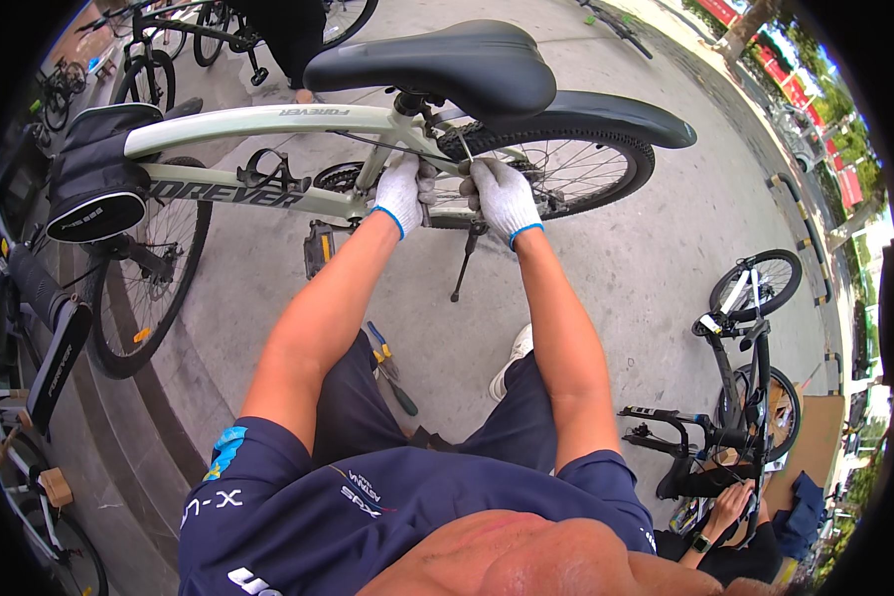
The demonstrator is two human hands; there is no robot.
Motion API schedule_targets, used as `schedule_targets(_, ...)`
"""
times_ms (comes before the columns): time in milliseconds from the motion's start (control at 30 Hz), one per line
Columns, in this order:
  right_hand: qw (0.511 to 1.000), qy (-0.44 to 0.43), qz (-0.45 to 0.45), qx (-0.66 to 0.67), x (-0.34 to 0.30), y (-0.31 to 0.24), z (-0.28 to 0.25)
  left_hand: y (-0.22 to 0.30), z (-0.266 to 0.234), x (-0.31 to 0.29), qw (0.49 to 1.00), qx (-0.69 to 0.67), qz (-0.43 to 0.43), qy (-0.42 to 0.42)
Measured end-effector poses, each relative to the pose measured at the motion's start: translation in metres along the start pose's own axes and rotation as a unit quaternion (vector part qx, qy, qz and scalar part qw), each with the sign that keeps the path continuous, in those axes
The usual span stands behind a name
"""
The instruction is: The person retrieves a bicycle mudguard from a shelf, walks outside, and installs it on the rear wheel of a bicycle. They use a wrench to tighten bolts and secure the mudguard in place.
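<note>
A pale green-white bicycle point(268, 119) stands sideways before me, with a black saddle point(447, 65) and a black rear mudguard point(606, 111). Both my hands wear white knit gloves with grey fingers and blue cuffs. My left hand point(403, 194) is closed beside the frame's rear end, below the saddle; what its fingers hold is hidden. Close to its right, my right hand point(505, 194) pinches by the rear wheel point(606, 164), where a thin metal rod point(464, 142) rises from its fingertips. Under the hands the kickstand point(462, 263) points down to the ground.
Pliers point(385, 363) and a dark-handled tool point(403, 399) lie by my left foot. A black bag point(99, 169) hangs at the bicycle's front. At right, another person's hand point(730, 505) is at an upturned bicycle point(755, 338). More bicycles point(219, 40) stand behind, near steps at left.
</note>
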State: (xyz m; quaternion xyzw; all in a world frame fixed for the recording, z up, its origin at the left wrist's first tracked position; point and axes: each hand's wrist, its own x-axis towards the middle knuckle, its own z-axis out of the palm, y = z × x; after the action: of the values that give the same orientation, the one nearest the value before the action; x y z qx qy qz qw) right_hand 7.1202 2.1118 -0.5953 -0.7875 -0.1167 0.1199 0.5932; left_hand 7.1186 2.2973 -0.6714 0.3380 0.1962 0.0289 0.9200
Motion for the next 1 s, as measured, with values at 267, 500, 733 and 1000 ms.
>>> schedule_targets(267,0.996,-0.055,0.036,0.066,0.008,0.000,0.003,-0.006,0.007,0.001,0.997,-0.070,-0.005,0.022)
schedule_targets(500,0.997,-0.066,0.010,-0.031,0.022,0.004,-0.010,-0.003,0.006,0.004,0.999,-0.046,0.020,0.014)
schedule_targets(733,0.987,-0.109,-0.041,-0.113,0.032,-0.003,-0.022,0.003,0.000,0.010,0.999,0.052,-0.005,0.008)
schedule_targets(1000,0.987,-0.140,0.054,0.062,0.012,-0.017,-0.005,0.004,-0.003,0.024,0.998,0.050,-0.010,-0.030)
